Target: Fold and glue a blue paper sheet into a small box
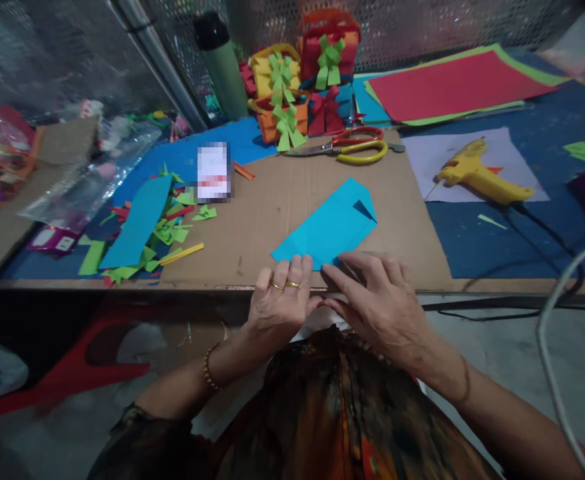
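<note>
A folded piece of bright blue paper point(319, 223) lies slanted on a flat cardboard sheet point(242, 227), with a small dark opening at its upper right corner. My left hand point(283, 293), two rings on its fingers, curls its fingertips over the paper's near edge at the table's front. Just beside it, my right hand point(379, 297) presses index and middle fingertips on the lower right edge of the same paper. Both thumbs meet below the near edge, close together. Scissors point(357, 145) with red and yellow handles rest beyond the paper.
A yellow glue gun point(482, 173) lies on white paper at right, its cord trailing forward. Paper scraps point(172, 230) and a blue strip point(139, 223) are heaped at left. Small bow-decorated paper bags point(279, 120), a green bottle point(225, 73) and coloured sheets point(462, 83) stand or lie behind.
</note>
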Motion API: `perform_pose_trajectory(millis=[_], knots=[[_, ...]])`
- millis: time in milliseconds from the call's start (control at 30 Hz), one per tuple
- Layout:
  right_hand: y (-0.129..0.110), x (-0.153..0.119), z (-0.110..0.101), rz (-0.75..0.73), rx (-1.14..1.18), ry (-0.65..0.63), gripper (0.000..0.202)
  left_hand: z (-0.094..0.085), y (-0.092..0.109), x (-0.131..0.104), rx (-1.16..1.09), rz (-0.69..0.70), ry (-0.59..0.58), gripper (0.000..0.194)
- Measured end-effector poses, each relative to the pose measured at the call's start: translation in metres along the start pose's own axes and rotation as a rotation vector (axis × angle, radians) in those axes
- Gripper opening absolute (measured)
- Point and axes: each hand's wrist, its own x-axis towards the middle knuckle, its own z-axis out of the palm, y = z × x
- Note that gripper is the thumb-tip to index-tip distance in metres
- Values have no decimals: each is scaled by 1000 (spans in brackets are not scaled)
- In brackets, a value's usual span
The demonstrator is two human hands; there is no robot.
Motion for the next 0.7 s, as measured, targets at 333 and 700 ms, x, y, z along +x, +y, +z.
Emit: perform_pose_trajectory(millis=[333,700], knots=[[-5,6,29,-85,-13,180,39,5,7,-5,-46,-135,31,38],[-4,2,33,-88,-37,156,35,-3,-1,-21,-256,-161,171,38]])
